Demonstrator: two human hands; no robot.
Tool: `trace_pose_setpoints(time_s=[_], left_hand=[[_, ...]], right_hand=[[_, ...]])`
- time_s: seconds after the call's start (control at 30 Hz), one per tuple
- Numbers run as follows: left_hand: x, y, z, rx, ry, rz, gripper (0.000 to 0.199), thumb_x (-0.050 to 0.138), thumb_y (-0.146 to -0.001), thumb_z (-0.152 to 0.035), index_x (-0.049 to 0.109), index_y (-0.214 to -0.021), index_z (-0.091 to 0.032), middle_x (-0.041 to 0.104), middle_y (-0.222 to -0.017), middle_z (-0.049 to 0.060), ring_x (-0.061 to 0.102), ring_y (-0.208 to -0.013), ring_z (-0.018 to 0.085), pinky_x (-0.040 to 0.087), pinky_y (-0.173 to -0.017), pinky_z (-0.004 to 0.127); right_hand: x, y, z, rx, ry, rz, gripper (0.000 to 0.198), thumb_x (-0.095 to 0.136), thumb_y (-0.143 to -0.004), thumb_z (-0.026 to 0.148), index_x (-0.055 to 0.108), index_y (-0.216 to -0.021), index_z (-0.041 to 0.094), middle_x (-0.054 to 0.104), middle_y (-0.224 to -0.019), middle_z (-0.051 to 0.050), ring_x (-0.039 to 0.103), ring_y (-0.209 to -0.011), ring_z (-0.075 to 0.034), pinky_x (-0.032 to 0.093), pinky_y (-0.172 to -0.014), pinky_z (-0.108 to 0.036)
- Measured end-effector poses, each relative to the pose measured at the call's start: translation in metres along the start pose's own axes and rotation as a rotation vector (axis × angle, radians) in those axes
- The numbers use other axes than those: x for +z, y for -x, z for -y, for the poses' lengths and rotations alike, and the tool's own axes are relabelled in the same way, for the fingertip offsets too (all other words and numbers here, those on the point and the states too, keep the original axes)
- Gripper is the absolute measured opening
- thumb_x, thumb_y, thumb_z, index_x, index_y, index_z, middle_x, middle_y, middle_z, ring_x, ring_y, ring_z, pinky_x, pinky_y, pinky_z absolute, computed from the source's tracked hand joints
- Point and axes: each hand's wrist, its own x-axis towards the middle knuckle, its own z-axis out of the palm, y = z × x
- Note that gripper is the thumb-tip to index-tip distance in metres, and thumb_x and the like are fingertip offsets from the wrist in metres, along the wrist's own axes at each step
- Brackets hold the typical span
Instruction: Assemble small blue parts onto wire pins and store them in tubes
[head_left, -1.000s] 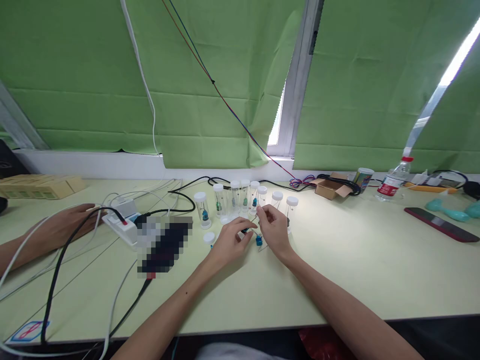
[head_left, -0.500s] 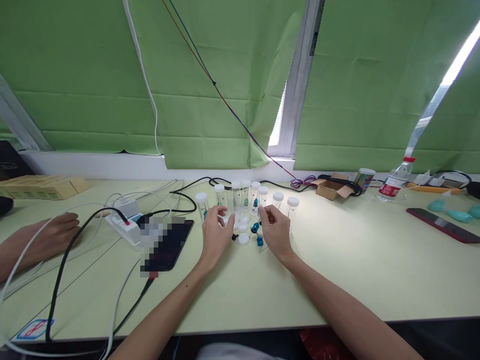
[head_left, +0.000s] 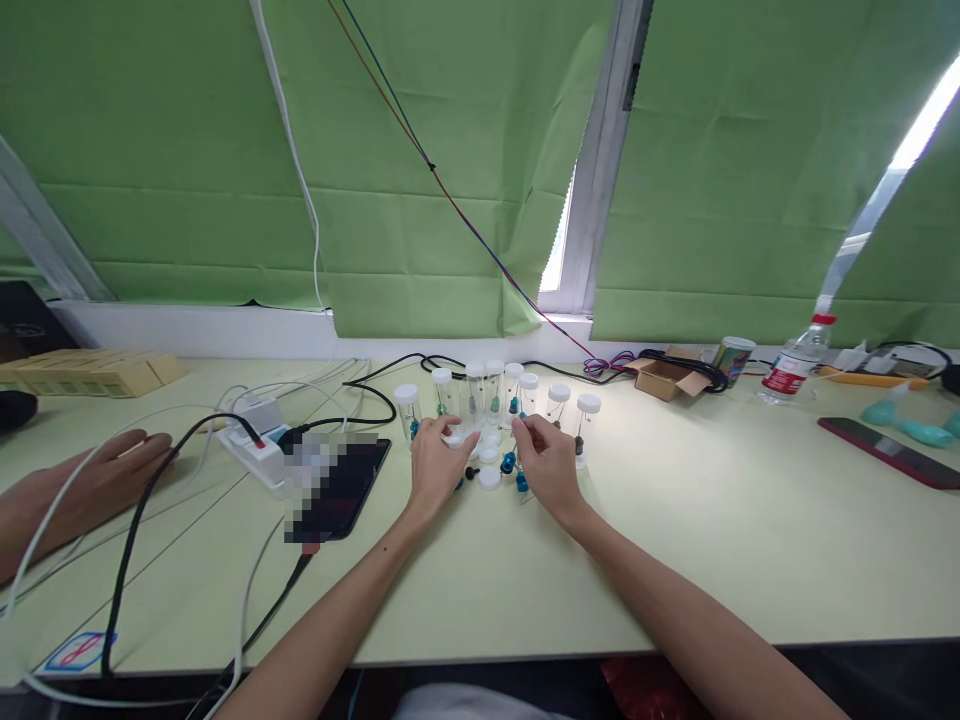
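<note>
My left hand [head_left: 441, 462] is curved at the left of the clear vials, thumb and fingers apart, with nothing visible held. White caps [head_left: 489, 479] lie between my hands. My right hand [head_left: 551, 460] has thumb and fingertips pinched together; what they hold is hidden. Just below those fingertips is a small teal part [head_left: 508, 463], with another teal piece [head_left: 522, 482] nearer me. A small black piece [head_left: 471, 473] rests beside the caps. Behind my hands stand several white-capped clear vials [head_left: 557, 402], some with small coloured parts on thin wires inside.
A power strip [head_left: 259, 462] and a dark phone [head_left: 349, 490] lie left, among cables. Another person's hand [head_left: 131, 470] rests at far left. An open cardboard box [head_left: 667, 374], a paper cup [head_left: 731, 360], a water bottle [head_left: 795, 365] and a red-edged phone [head_left: 889, 452] are right.
My left thumb and fingers stay apart, the hand shifting slightly right. The teal part below my right fingertips sits a little lower and further left. The other person's hand has turned flatter.
</note>
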Motion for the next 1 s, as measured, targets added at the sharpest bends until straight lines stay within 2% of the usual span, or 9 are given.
trace_pose_setpoints(time_s=[0.23, 0.4, 0.53, 0.63, 0.77, 1.0], left_hand=[[0.001, 0.001, -0.001, 0.053, 0.051, -0.014, 0.029, 0.071, -0.071, -0.037, 0.067, -0.092, -0.017, 0.052, -0.081, 0.001, 0.051, -0.061, 0.014, 0.046, -0.068, 0.032], [-0.006, 0.006, -0.011, 0.2, 0.104, -0.134, 0.025, 0.069, -0.074, -0.032, 0.065, -0.094, -0.018, 0.053, -0.085, 0.001, 0.049, -0.061, 0.013, 0.046, -0.065, 0.029], [-0.009, 0.011, -0.016, 0.351, 0.124, -0.2, 0.017, 0.064, -0.077, -0.024, 0.062, -0.093, -0.019, 0.057, -0.092, 0.004, 0.057, -0.079, 0.017, 0.048, -0.073, 0.029], [-0.009, 0.014, -0.015, 0.417, 0.116, -0.169, 0.012, 0.059, -0.079, -0.018, 0.06, -0.09, -0.02, 0.059, -0.09, 0.004, 0.059, -0.083, 0.018, 0.047, -0.076, 0.029], [-0.007, 0.016, -0.013, 0.423, 0.052, -0.088, 0.019, 0.054, -0.076, -0.011, 0.06, -0.092, -0.019, 0.06, -0.08, 0.002, 0.058, -0.077, 0.018, 0.046, -0.074, 0.03], [-0.005, 0.018, -0.01, 0.411, -0.027, -0.002, 0.021, 0.051, -0.073, -0.009, 0.06, -0.089, -0.018, 0.06, -0.077, 0.003, 0.057, -0.075, 0.019, 0.044, -0.072, 0.031]], right_hand=[[-0.001, 0.0, 0.003, 0.021, -0.009, 0.031, 0.035, 0.049, -0.093, 0.04, 0.049, -0.066, 0.019, 0.044, -0.055, 0.004, 0.04, -0.051, -0.01, 0.032, -0.052, -0.024], [-0.005, -0.002, 0.008, 0.017, -0.042, -0.081, 0.033, 0.049, -0.094, 0.041, 0.05, -0.069, 0.019, 0.046, -0.057, 0.004, 0.043, -0.052, -0.01, 0.035, -0.052, -0.024], [-0.006, -0.002, 0.008, 0.005, -0.102, -0.207, 0.033, 0.048, -0.095, 0.042, 0.048, -0.071, 0.02, 0.047, -0.059, 0.004, 0.043, -0.051, -0.01, 0.036, -0.051, -0.024], [-0.006, -0.001, 0.009, -0.005, -0.158, -0.291, 0.032, 0.047, -0.097, 0.041, 0.046, -0.073, 0.021, 0.046, -0.058, 0.005, 0.042, -0.048, -0.009, 0.037, -0.048, -0.023], [-0.005, -0.002, 0.011, -0.023, -0.266, -0.348, 0.03, 0.046, -0.097, 0.041, 0.045, -0.075, 0.021, 0.045, -0.058, 0.006, 0.042, -0.045, -0.008, 0.037, -0.043, -0.022], [-0.004, -0.002, 0.012, -0.03, -0.325, -0.271, 0.029, 0.047, -0.097, 0.039, 0.045, -0.075, 0.021, 0.044, -0.056, 0.007, 0.041, -0.043, -0.008, 0.036, -0.04, -0.021]])
